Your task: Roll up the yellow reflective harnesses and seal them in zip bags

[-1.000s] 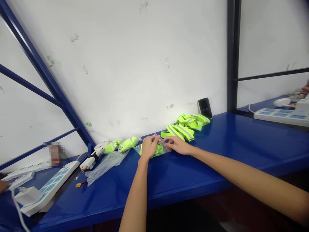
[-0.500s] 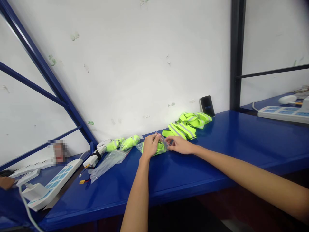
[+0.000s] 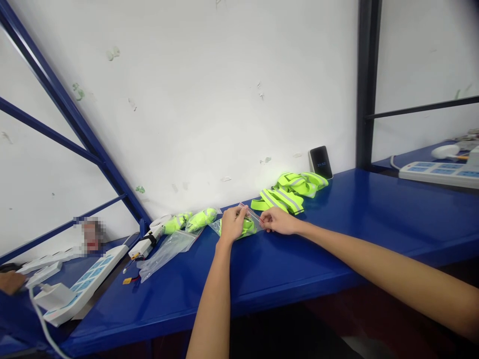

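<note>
A clear zip bag (image 3: pixel 256 217) with a neon yellow-green reflective strap (image 3: pixel 248 227) inside lies on the blue table between my hands. My left hand (image 3: pixel 232 224) pinches the bag near the far end of its open edge, covering part of the strap. At the near right end of that edge, the fingertips of my right hand (image 3: pixel 277 221) are closed on the bag's zip strip. Just behind my right hand, loose yellow-green reflective straps (image 3: pixel 280 200) lie in a heap. To the left are two bagged yellow-green bundles (image 3: pixel 202 220).
Flat clear bags (image 3: pixel 168 252) lie left of my hands, beside a white battery-like pack (image 3: pixel 144 245) with a yellow connector (image 3: pixel 127 281). A phone (image 3: pixel 321 162) leans on the wall. Power strips (image 3: pixel 90 284) run along the left; a blue frame post (image 3: pixel 75 104) slants upward.
My right hand has shifted slightly right along the bag's edge, its fingers more curled. The left hand keeps its hold, and the bag's opening edge looks drawn straighter.
</note>
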The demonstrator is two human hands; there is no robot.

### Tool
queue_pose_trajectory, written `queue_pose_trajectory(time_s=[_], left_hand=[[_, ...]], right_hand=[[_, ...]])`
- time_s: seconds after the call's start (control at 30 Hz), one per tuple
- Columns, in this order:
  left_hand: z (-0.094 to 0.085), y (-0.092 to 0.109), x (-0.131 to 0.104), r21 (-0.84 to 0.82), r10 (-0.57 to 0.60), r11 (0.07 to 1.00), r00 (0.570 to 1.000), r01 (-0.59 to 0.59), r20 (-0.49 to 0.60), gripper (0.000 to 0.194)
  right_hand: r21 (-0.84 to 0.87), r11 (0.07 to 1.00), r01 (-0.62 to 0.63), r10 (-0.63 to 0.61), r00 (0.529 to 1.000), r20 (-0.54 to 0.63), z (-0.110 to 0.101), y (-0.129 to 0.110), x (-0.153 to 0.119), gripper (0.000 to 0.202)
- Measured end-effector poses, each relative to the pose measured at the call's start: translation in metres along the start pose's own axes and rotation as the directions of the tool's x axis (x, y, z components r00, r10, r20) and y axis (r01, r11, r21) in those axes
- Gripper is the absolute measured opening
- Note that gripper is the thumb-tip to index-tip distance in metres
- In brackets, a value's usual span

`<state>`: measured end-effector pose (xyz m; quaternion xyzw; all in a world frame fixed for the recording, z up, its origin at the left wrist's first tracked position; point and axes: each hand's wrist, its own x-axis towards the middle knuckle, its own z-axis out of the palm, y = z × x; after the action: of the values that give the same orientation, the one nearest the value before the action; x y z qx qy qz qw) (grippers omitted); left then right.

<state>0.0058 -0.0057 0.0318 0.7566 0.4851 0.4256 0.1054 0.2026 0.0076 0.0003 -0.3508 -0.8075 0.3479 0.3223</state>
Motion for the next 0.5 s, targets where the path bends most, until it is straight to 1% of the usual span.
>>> queue_pose_trajectory(time_s=[0.13, 0.2, 0.3, 0.4, 0.43, 0.5], left_hand=[[0.0, 0.0, -0.001, 0.008, 0.013, 1.0, 1.0, -0.013, -0.004, 0.048], [0.0, 0.0, -0.001, 0.005, 0.019, 1.0, 1.0, -0.019, -0.002, 0.049], [0.0, -0.001, -0.001, 0.007, 0.013, 1.0, 1.0, -0.013, -0.016, 0.049], [-0.001, -0.001, -0.002, 0.0, 0.02, 1.0, 1.0, -0.02, -0.015, 0.049], [-0.001, -0.001, -0.002, -0.004, 0.025, 1.0, 1.0, -0.025, -0.012, 0.048], [0.0, 0.001, -0.003, 0.011, 0.037, 0.999, 0.999, -0.037, -0.007, 0.047]], right_hand=[[-0.048, 0.989, 0.141, -0.142, 0.99, -0.005, 0.0, -0.002, -0.004, 0.016], [-0.065, 0.986, 0.154, -0.156, 0.987, -0.024, 0.003, -0.003, -0.003, 0.016], [-0.103, 0.986, 0.134, -0.142, 0.988, -0.069, 0.008, -0.003, -0.001, 0.016], [-0.115, 0.986, 0.117, -0.124, 0.99, -0.06, 0.01, -0.004, -0.003, 0.016], [-0.144, 0.981, 0.13, -0.14, 0.988, -0.064, 0.01, -0.004, -0.005, 0.019], [-0.24, 0.952, 0.192, -0.22, 0.971, -0.094, 0.012, -0.004, -0.007, 0.024]])
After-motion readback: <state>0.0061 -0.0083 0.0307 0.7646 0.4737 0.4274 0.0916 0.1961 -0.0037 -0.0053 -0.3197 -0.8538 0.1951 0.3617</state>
